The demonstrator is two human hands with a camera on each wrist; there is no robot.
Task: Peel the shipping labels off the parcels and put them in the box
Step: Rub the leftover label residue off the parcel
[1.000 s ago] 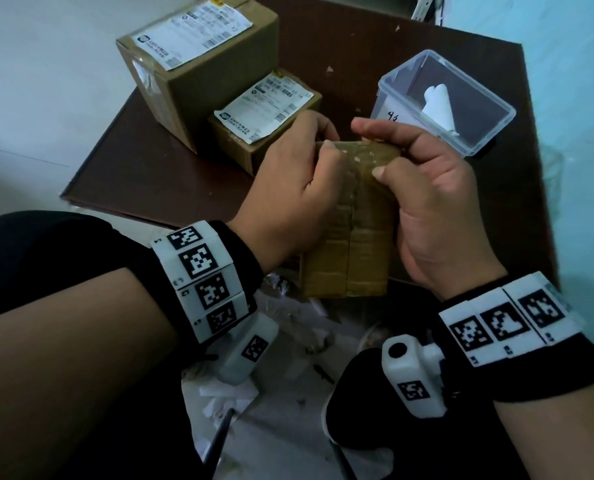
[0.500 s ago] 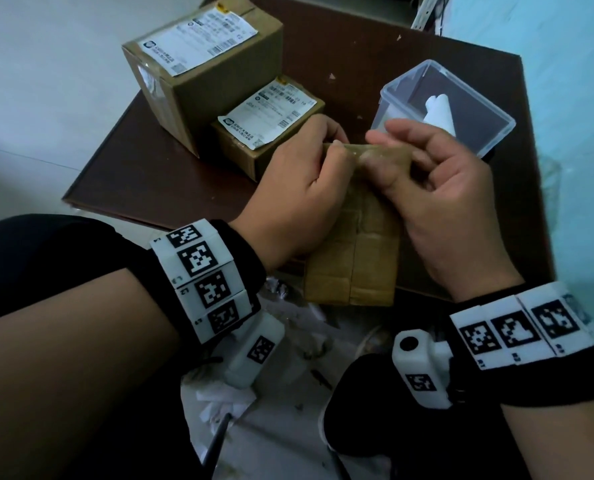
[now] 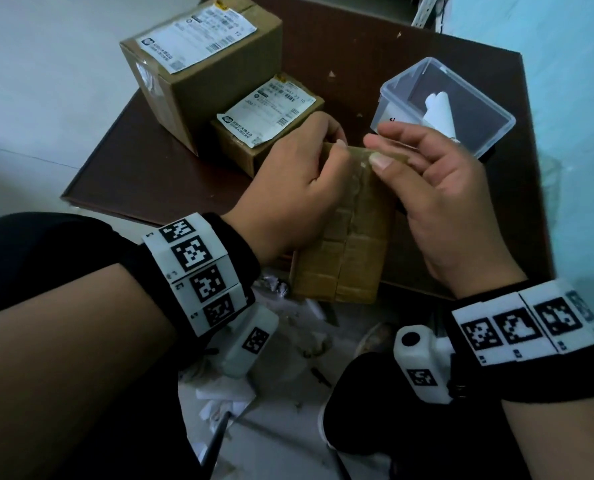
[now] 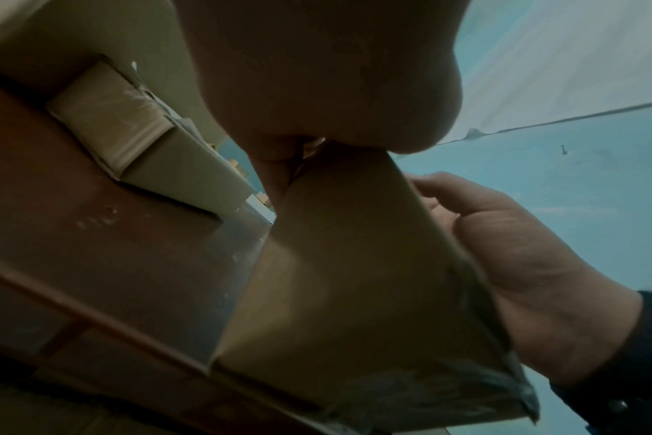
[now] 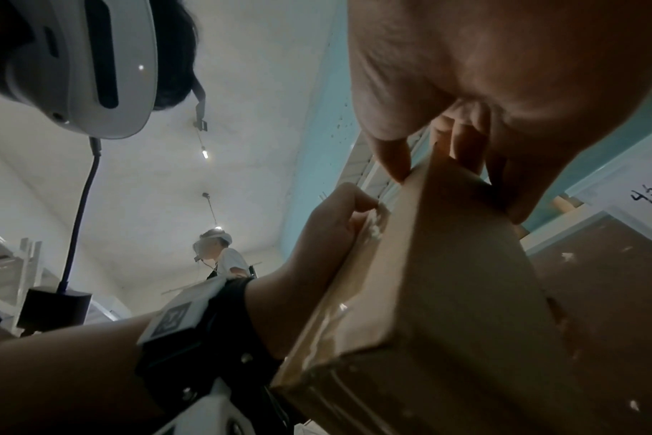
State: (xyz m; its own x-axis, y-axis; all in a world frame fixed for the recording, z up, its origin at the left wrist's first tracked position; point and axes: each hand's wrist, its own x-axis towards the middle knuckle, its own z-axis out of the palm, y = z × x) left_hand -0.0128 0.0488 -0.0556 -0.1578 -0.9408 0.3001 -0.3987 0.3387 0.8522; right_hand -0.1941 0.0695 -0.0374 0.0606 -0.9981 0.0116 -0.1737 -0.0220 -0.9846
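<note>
Standing tilted between both hands at the near edge of the dark brown table (image 3: 143, 168), a small taped parcel (image 3: 351, 251) leaned on that edge with its top end raised. The left hand (image 3: 299, 188) curled round the parcel's left side, its fingertips picking at the top edge, where whitish label scraps clung. The right hand (image 3: 441, 202) cupped the parcel's right side, thumb pressed on the top edge and the other fingers loosely spread behind it. Beyond the parcel, to its left, sat a low labelled parcel (image 3: 267, 123), and behind that a taller labelled parcel (image 3: 198, 60) touching it. Beyond the parcel to its right stood the clear plastic box (image 3: 496, 123), holding a rolled white label (image 3: 439, 110). Nearer than the parcel, paper scraps (image 3: 219, 396) lay on the floor.
</note>
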